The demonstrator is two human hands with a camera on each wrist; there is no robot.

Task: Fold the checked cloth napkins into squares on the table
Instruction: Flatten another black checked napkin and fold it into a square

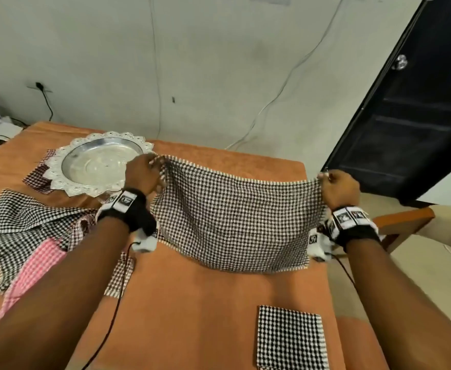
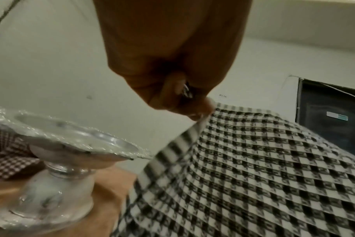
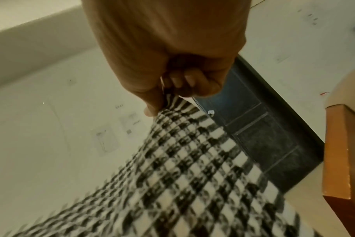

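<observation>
A black-and-white checked napkin [image 1: 232,220] hangs stretched between my two hands above the orange table [image 1: 192,303]. My left hand [image 1: 149,169] pinches its far left corner beside the silver plate; the left wrist view shows the fingertips [image 2: 201,110] nipping the cloth's [image 2: 253,168] edge. At the table's right edge my right hand [image 1: 333,182] pinches the far right corner, and the right wrist view shows that hand [image 3: 168,96] curled round the bunched cloth [image 3: 182,168]. The napkin's near edge sags down onto the table.
A folded checked square [image 1: 291,340] lies at the front right. Loose black-checked [image 1: 19,222] and pink-checked [image 1: 37,265] napkins are heaped at the left. A scalloped silver footed plate [image 1: 99,164] stands at the back left, with a checked cloth [image 1: 36,177] partly under it. A black door [image 1: 419,102] is at the right.
</observation>
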